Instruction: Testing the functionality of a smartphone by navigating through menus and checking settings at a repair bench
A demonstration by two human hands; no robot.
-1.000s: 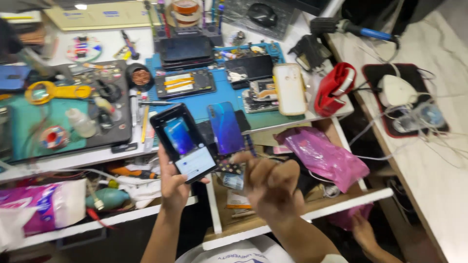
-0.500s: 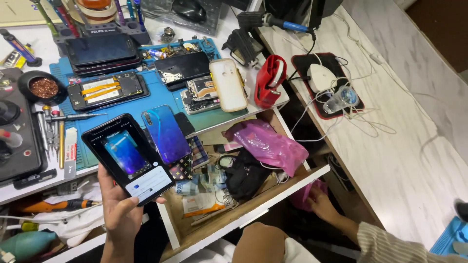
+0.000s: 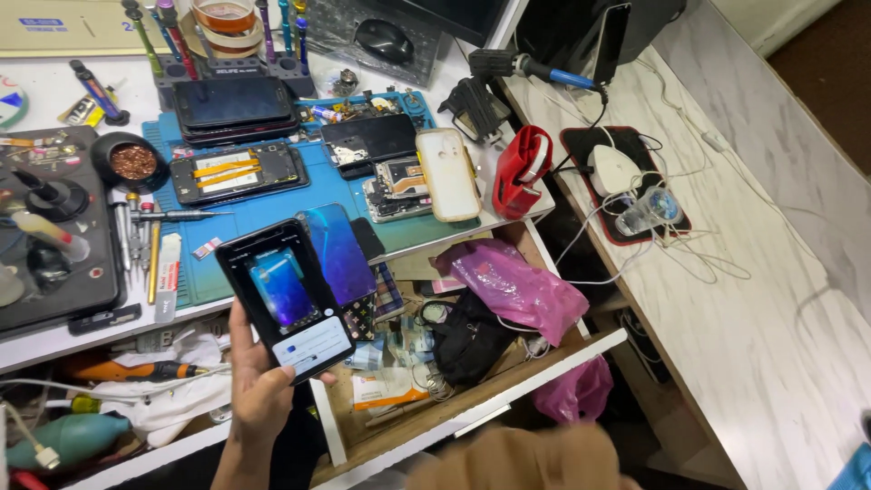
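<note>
Head view: since the earlier frame the right hand, which then reached toward the open drawer, has gone out of sight, and the scene has slid so that the left hand [image 3: 259, 390] now sits at the lower left with more of the marbled counter [image 3: 780, 299] showing to its right. The left hand is closed around the lower end of a black smartphone [image 3: 286, 298], thumb at one edge and fingers [image 3: 308, 379] wrapped at the other, screen lit and facing up. The phone's long axis runs up and slightly leftward from the palm, toward the blue work mat [image 3: 318, 195] beyond it. Just beside the phone, on its right and touching or nearly so, a blue phone back cover [image 3: 340, 249] stands on a parallel axis. Further right of the hand lies the open drawer [image 3: 472, 399], holding a pink plastic bag [image 3: 513, 286]. The right hand's state cannot be told; the left is the only hand near.
</note>
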